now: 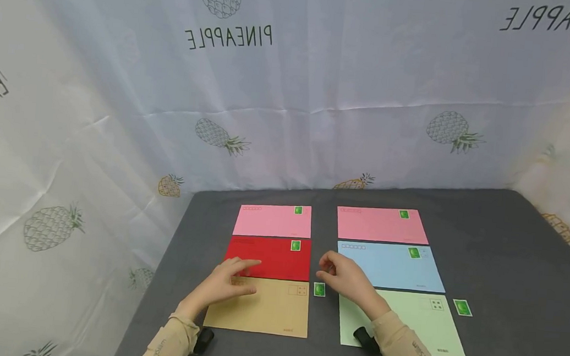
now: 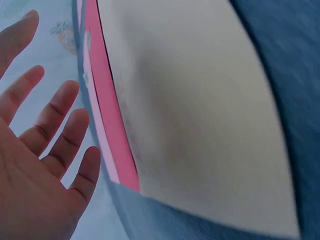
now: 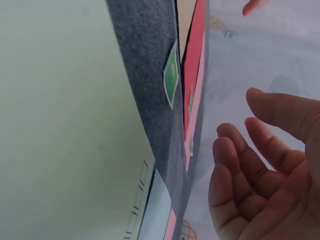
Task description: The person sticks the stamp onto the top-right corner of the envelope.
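Note:
My left hand (image 1: 223,284) hovers over a tan envelope (image 1: 271,309), fingers spread and relaxed, holding nothing. Near the loose green stamp (image 1: 319,289) between the two columns of envelopes is my right hand (image 1: 345,276). Its fingers (image 3: 235,155) are loosely curled with nothing in them. Partly under the right forearm lies a light green envelope (image 1: 404,319). A second loose stamp (image 1: 462,307) rests just right of it. Beyond the hands are a red envelope (image 1: 269,259) and a blue envelope (image 1: 393,268), each with a green stamp at its upper right.
In the back row lie two pink envelopes, the left one (image 1: 272,221) and the right one (image 1: 381,226), both bearing green stamps. All sit on a dark grey table (image 1: 517,260). A white curtain (image 1: 321,92) printed with pineapples hangs behind and at the sides.

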{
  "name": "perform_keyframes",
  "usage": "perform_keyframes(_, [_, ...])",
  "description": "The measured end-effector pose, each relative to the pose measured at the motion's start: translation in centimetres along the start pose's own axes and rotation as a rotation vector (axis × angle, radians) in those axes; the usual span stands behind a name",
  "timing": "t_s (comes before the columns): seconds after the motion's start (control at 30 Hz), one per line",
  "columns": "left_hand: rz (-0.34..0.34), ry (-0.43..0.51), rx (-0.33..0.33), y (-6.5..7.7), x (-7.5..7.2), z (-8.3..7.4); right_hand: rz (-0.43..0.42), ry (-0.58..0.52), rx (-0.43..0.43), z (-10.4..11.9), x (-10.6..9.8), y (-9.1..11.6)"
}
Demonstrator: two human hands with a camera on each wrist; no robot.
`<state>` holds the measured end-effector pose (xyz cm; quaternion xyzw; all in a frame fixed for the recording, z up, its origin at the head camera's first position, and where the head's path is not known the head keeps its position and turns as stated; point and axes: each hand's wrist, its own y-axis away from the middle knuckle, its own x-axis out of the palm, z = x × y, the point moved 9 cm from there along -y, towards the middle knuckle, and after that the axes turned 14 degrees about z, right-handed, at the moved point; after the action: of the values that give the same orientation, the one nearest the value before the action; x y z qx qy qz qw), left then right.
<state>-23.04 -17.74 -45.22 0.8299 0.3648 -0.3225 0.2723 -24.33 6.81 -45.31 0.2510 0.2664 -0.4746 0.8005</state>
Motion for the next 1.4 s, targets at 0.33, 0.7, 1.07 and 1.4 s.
perform_keyframes(0.33, [-0.025,-0.078,-0.024,1.9,-0.1,1.8,0.062,0.111,0.015,0.3,1.4,-0.1])
perform_keyframes(0.7, [-0.069,-0.124,-0.122,4.2,-0.5,4.2,0.060,0.249,-0.009,0.6,2.5,-0.1])
perform_keyframes(1.07, [-0.014,-0.105,-0.199,5.3,0.2,6.1,0.059,0.291,-0.002,0.7,3.1,0.1])
perform_keyframes(1.4, [-0.018,-0.120,-0.277,5.5,-0.3,6.8,0.053,0.288,-0.005,0.7,3.0,0.1])
